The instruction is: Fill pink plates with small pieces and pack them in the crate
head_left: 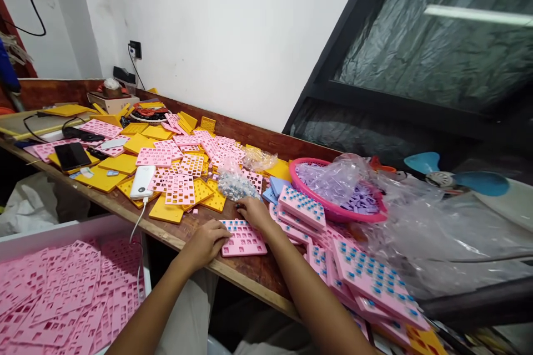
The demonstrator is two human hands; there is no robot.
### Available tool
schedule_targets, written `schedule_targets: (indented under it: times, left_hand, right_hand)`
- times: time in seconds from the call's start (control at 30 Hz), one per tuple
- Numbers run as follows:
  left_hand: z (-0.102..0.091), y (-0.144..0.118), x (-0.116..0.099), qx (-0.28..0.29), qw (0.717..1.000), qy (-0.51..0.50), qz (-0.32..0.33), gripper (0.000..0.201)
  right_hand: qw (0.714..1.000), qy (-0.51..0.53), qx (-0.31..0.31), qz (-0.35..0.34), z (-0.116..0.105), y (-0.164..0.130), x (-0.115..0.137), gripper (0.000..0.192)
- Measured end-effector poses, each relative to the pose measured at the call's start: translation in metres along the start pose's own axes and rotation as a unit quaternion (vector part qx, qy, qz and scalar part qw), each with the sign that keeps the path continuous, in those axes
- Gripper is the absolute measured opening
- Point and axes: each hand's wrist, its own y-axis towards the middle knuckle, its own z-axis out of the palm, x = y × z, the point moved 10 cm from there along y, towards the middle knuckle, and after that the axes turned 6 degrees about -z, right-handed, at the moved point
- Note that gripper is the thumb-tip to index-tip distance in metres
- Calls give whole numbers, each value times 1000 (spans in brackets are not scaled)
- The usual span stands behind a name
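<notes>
A pink keyboard case (245, 243) with square openings lies on the wooden table in front of me. Small blue-topped switches sit in its far row. My left hand (208, 241) grips the case by its left side, fingers curled at the edge. Just beyond the far edge of the case is my right hand (253, 213), its fingers bent together beside a clear plastic bag of blue-and-clear switches (238, 184). Whatever its fingertips hold is too small to make out.
Yellow panels (166, 209) and pink plates (180, 188) cover the left, with a white power bank (142, 182) and phone (72, 156). Switch-filled pink cases (370, 272) are stacked right. Behind them is a pink basket (333, 213) of purple pieces. A bin (145, 266) holds pink plates lower left.
</notes>
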Motion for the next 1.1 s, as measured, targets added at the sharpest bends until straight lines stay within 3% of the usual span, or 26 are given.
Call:
schedule_targets:
  times: [0.23, 0.4, 0.5, 0.7, 0.87, 1.1]
  left_hand:
    - [0, 5, 0, -1, 999, 45, -14, 22]
    - [1, 4, 6, -8, 998, 43, -35, 21]
    - [0, 3, 7, -20, 998, 36, -43, 21]
    - [-1, 7, 3, -26, 997, 39, -54, 18]
    - [-2, 12, 7, -24, 994, 57, -91, 14]
    - [4, 26, -9, 34, 977, 188, -94, 22]
  right_hand:
    - [1000, 10, -8, 7, 1, 15, -5, 19]
    - [992, 79, -36, -93, -27, -15, 16, 22]
    - [981, 128, -15, -148, -36, -42, 33, 22]
    - [976, 113, -10, -187, -28, -65, 50, 21]
    - [969, 147, -33, -197, -22, -66, 42, 28]
    - [975, 105, -55, -188, -20, -68, 41, 28]
